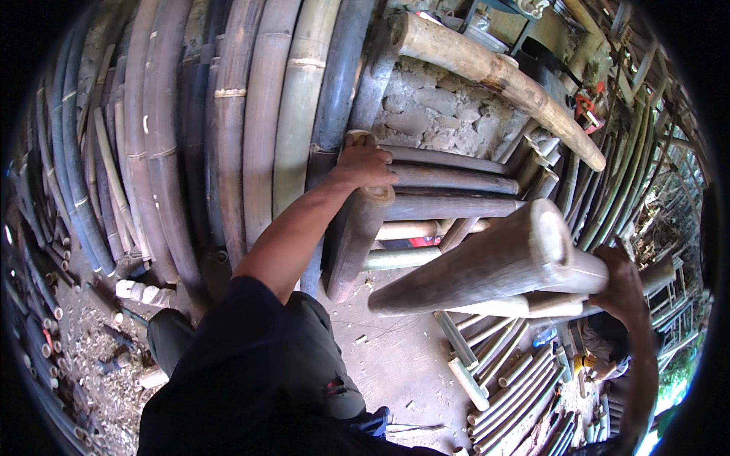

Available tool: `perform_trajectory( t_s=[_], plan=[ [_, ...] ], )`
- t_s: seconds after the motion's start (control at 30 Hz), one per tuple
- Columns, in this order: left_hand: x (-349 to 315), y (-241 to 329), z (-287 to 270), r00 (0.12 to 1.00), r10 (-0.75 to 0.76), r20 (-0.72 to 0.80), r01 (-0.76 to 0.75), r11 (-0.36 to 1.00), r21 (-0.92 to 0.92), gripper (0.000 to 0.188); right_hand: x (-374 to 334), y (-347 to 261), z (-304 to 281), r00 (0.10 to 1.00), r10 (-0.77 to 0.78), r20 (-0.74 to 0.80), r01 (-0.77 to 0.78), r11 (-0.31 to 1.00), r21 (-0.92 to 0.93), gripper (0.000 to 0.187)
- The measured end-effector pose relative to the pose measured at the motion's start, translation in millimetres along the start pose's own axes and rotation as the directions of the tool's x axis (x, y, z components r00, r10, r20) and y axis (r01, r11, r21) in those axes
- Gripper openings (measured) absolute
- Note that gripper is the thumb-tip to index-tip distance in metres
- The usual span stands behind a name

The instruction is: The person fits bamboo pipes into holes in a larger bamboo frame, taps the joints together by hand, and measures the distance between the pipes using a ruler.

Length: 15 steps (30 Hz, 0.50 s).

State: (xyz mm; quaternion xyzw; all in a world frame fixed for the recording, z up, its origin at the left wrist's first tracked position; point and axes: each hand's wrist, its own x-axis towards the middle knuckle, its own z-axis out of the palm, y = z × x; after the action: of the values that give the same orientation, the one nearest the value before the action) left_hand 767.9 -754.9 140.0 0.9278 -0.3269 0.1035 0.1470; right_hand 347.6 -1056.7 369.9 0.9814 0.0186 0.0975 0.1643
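A frame of thick brown bamboo (456, 207) stands in front of me, with several crosswise poles between stout posts. My left hand (363, 163) is closed over the top at its left end, beside the left post (363, 235). On the right, a thick bamboo post (479, 262) leans toward me, its pale cut end up and slightly blurred. Behind that end, my right hand (620, 283) is wrapped round the end of a shorter bamboo piece (587, 272). Part of its fingers is hidden behind the bamboo.
Tall bamboo poles (258, 114) lean against a stone wall (433, 106) on the left. A rough log (494, 72) slants across the upper right. Cut bamboo lengths (517, 395) lie on the floor at the lower right, near another person (608, 346). Wood chips (99, 380) litter the left floor.
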Motion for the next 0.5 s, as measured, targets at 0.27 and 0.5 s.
perform_trajectory(
  t_s=[0.27, 0.5],
  plan=[
    [-19.9, 11.8, -10.9, 0.999, 0.031, -0.016, -0.032, 0.999, -0.038, 0.068, 70.7, -35.5, 95.9, 0.972, -0.151, 0.180, 0.147, 0.988, 0.035, 0.086],
    [-27.4, 20.0, -17.3, 1.000, 0.008, 0.016, -0.008, 0.999, -0.040, 0.074, 112.9, -62.4, 154.3, 0.927, -0.334, 0.169, 0.306, 0.936, 0.173, 0.077]
  ],
)
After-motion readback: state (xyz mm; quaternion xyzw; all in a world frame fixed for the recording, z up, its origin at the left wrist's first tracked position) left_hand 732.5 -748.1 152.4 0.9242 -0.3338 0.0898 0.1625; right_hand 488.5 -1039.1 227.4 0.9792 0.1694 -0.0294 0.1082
